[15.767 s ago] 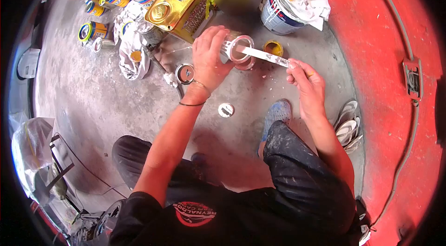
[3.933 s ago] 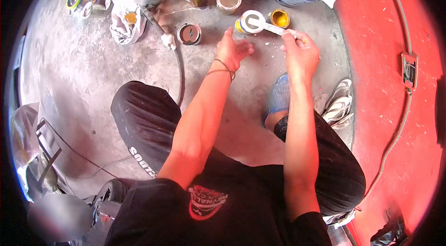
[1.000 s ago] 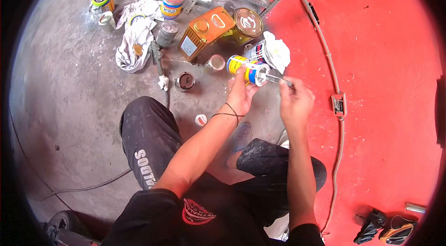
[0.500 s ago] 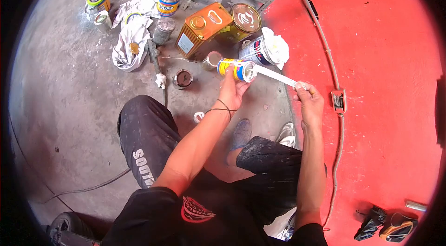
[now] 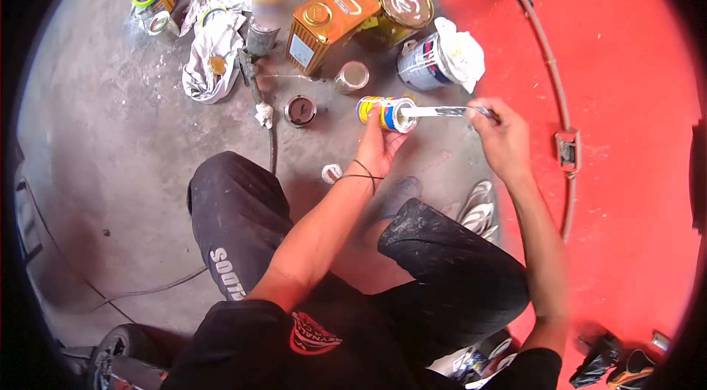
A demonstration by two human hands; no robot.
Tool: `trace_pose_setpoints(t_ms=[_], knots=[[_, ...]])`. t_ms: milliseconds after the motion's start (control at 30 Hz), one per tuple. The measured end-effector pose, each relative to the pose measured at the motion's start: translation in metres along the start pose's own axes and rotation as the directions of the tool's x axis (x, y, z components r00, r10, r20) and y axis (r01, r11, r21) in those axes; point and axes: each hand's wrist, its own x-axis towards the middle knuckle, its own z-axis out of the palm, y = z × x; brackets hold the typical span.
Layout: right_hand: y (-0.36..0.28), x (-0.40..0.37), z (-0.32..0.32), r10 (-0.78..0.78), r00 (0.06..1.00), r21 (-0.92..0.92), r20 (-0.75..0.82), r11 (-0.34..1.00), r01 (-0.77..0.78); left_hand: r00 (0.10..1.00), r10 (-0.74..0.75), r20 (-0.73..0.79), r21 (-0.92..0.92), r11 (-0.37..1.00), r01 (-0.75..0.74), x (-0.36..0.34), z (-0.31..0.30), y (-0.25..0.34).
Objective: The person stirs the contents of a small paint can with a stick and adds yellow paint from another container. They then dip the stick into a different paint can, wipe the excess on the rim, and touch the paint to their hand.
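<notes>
Here, left grip (image 5: 377,147), outstretched, clasps a tilted can (image 5: 388,112); right grip (image 5: 503,139) pinches a stick (image 5: 440,111).

we have our left hand (image 5: 381,145) around a paint can (image 5: 378,114), tipped with its mouth to the right; right of it, our right hand (image 5: 504,136) grips a stir stick (image 5: 445,111) whose left end lies at that mouth. behind the can we see a tin (image 5: 353,77), and left of it, slightly nearer us, an open tin (image 5: 300,111). farther back stands a canister (image 5: 333,22), a lidded drum (image 5: 405,5) on its right. nearer than the drum is a bucket (image 5: 423,66), a cloth (image 5: 464,57) on top. a hose (image 5: 273,145) runs between the open tin and a rag (image 5: 226,38) at left. slippers (image 5: 480,209) lie right of our right foot (image 5: 403,195).
</notes>
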Motion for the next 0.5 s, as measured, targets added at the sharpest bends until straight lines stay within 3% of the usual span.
trace_pose_setpoints(t_ms=[67,100,200,233,333,500], knots=[[0.009,0.0,0.028,-0.2,0.978,-0.146,0.056,0.968,0.206,0.999,-0.02,-0.027,0.034,0.999,0.021,0.005,-0.02,-0.009],[0.007,0.0,0.039,-0.146,0.981,-0.204,0.13,0.964,0.171,0.999,-0.032,-0.041,0.051,0.998,0.035,0.007,-0.029,-0.013],[0.038,0.005,0.087,-0.485,0.86,-0.35,0.161,0.786,0.509,0.99,-0.088,-0.106,0.087,0.991,0.097,0.015,-0.046,-0.018],[0.047,0.007,0.1,-0.469,0.855,-0.353,0.22,0.779,0.518,0.99,-0.107,-0.095,0.085,0.99,0.115,0.022,-0.052,-0.018],[0.067,0.024,0.12,-0.619,0.742,-0.374,0.258,0.644,0.667,0.987,-0.115,-0.112,0.042,0.992,0.12,0.038,-0.056,-0.016],[0.085,0.061,0.126,-0.603,0.734,-0.363,0.312,0.638,0.679,0.981,-0.09,-0.171,-0.047,0.995,0.083,0.078,-0.065,-0.011]])
